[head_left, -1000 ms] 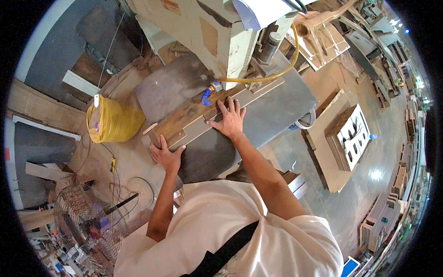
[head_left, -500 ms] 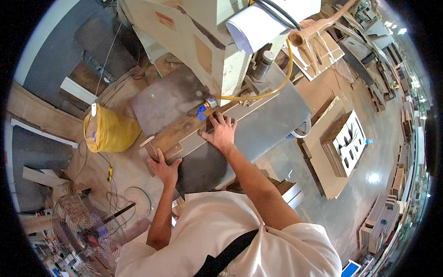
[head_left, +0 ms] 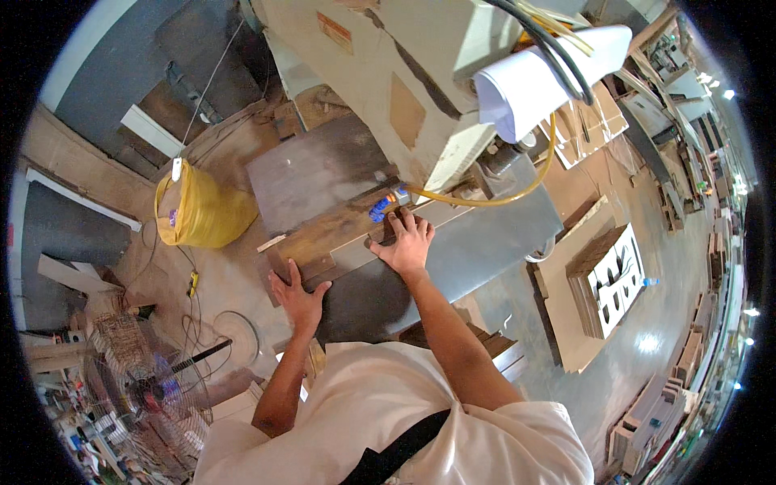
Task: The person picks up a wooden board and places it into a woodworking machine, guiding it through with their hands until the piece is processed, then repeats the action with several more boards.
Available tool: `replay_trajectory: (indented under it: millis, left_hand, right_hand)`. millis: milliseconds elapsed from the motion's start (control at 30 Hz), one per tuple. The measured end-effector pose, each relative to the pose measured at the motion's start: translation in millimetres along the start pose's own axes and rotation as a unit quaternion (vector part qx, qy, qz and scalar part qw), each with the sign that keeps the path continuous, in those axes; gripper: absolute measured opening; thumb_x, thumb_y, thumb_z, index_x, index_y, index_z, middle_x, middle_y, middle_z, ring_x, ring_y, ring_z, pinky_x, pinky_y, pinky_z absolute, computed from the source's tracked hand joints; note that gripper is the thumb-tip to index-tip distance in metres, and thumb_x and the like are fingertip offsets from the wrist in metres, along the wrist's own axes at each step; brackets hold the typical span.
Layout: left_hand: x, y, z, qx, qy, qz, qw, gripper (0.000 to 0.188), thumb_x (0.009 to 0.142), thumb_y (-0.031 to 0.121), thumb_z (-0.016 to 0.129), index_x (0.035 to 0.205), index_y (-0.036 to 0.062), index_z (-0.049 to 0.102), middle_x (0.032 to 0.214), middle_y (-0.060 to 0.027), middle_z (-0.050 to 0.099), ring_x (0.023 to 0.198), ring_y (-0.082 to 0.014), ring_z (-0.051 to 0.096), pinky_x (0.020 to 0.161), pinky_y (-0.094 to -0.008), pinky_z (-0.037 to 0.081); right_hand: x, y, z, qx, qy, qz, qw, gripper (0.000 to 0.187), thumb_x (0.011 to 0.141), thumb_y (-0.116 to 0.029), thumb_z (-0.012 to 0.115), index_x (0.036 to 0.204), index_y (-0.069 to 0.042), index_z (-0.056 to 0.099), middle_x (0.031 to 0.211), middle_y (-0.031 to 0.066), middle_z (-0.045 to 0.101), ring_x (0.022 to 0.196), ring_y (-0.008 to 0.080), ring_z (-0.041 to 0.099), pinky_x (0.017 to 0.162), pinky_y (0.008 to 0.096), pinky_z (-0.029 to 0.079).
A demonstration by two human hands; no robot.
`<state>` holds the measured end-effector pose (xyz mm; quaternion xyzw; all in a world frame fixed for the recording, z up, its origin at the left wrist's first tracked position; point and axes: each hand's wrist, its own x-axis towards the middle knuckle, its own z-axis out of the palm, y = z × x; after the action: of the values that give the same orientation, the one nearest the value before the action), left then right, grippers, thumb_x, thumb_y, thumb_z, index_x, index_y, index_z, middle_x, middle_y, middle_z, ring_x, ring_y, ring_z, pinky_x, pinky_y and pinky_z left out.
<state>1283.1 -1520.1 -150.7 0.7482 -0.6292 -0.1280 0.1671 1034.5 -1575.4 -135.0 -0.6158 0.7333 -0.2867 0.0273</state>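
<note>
My left hand lies with fingers spread at the near left end of a long wooden fence strip, its fingertips on a brown board edge. Further right, my right hand bends its fingers down over a small dark piece, thumb on the near side; the palm hides most of this piece. Just beyond the fingertips is a blue jointed nozzle, fed by a yellow hose. Both hands rest over a grey machine table. Any blade or cutter is hidden.
The large pale machine body rises beyond the table, with rolled white paper hung on it. A yellow sack stands left, a fan nearer. To the right, cut boards are stacked on a flat panel.
The whole view has shifted, so the machine sits further right and lower. Both hands keep nearly the same places along the wooden strip; the right fingers look slightly more stretched.
</note>
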Motion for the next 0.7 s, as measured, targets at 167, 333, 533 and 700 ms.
replay_trajectory:
  millis: [167,333,533,700]
  left_hand:
    - [-1,-1,3,0.003,-0.018,-0.023,1.000,0.105,0.065,0.053,0.078,0.150,0.0188,0.025,0.149,-0.0364,0.010,0.140,-0.0467,0.011,0.113,-0.0514,0.013]
    - [1,-2,8,0.010,-0.013,-0.016,1.000,0.106,0.065,0.056,0.077,0.150,0.0215,0.024,0.148,-0.0373,0.012,0.140,-0.0479,0.010,0.113,-0.0523,0.014]
    - [2,3,9,0.010,-0.018,-0.018,1.000,0.105,0.067,0.051,0.078,0.151,0.0238,0.021,0.148,-0.0368,0.011,0.138,-0.0503,0.012,0.112,-0.0546,0.016]
    - [3,12,2,-0.008,-0.023,-0.014,1.000,0.104,0.068,0.049,0.078,0.151,0.0237,0.021,0.148,-0.0366,0.008,0.138,-0.0503,0.011,0.112,-0.0545,0.016]
  right_hand:
    - [2,1,0,-0.012,-0.009,-0.005,1.000,0.069,0.058,-0.056,0.073,0.111,-0.013,0.067,0.124,0.0100,0.056,0.107,0.0362,0.049,0.100,0.0543,0.029]
    - [4,3,-2,-0.012,-0.012,0.000,1.000,0.069,0.057,-0.057,0.074,0.110,-0.014,0.068,0.123,0.0088,0.058,0.107,0.0351,0.048,0.099,0.0523,0.030]
    - [7,1,-7,-0.027,-0.006,-0.002,1.000,0.068,0.054,-0.054,0.077,0.105,-0.009,0.070,0.119,0.0069,0.059,0.106,0.0302,0.049,0.097,0.0458,0.032]
    - [8,5,-6,-0.023,-0.003,0.003,1.000,0.068,0.054,-0.053,0.077,0.105,-0.009,0.070,0.115,0.0071,0.059,0.105,0.0306,0.049,0.097,0.0457,0.032]
